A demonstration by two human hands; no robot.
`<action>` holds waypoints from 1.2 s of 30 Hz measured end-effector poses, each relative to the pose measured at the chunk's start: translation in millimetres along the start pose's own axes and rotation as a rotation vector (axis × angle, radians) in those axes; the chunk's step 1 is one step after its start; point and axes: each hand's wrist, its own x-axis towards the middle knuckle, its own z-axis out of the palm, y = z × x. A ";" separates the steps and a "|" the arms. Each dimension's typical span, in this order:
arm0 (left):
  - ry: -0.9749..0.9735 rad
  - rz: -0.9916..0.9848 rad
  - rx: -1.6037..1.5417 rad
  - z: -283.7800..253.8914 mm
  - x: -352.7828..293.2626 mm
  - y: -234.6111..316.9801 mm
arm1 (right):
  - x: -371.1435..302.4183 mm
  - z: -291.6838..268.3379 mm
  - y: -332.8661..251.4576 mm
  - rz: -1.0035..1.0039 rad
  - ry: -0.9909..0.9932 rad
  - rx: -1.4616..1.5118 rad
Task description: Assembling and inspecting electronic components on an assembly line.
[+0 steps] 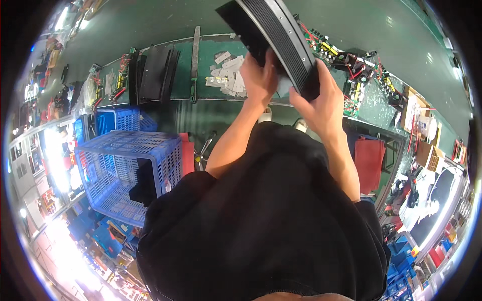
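Black ribbed casing (290,42), long and slightly curved to the eye, is held up between the two hands, above the green workbench (213,47), its far end running past the upper edge of the view. From the left, a blue openwork crate (168,143) stands below the bench edge, with a dark block (144,183) inside it. Circuit boards (121,80) with yellow and red parts lie on the bench, next to several black panels (153,75). Just right of these is a long narrow tool (194,62) with its green handle toward the person, then a loose heap of pale flat plates (232,75). The left hand (258,79) grips the casing's left side near the lower end, its fingertips partly hidden against the dark surface. The right hand (322,103) clasps the lower right edge, thumb toward the near end, fingers along the outer side. Farther right, more wired boards (354,75) spread across the bench, with a red sheet (369,164) below its edge.
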 end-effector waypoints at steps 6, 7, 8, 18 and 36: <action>0.076 0.212 0.184 19.9 -16.7 40.0 | 1.5 -23.8 10.8 0.090 0.001 0.336; 0.055 0.186 0.268 22.2 -24.8 40.3 | 2.3 -34.5 10.6 0.162 -0.077 0.460; 0.019 0.158 0.344 27.9 -32.3 45.6 | 1.2 -37.0 22.1 0.162 -0.065 0.462; 0.035 0.305 0.796 62.3 -65.8 107.5 | -18.4 -57.3 76.4 0.037 0.018 1.030; -0.242 0.374 0.435 82.6 -122.6 178.9 | -48.6 -54.1 161.9 0.528 -0.444 1.635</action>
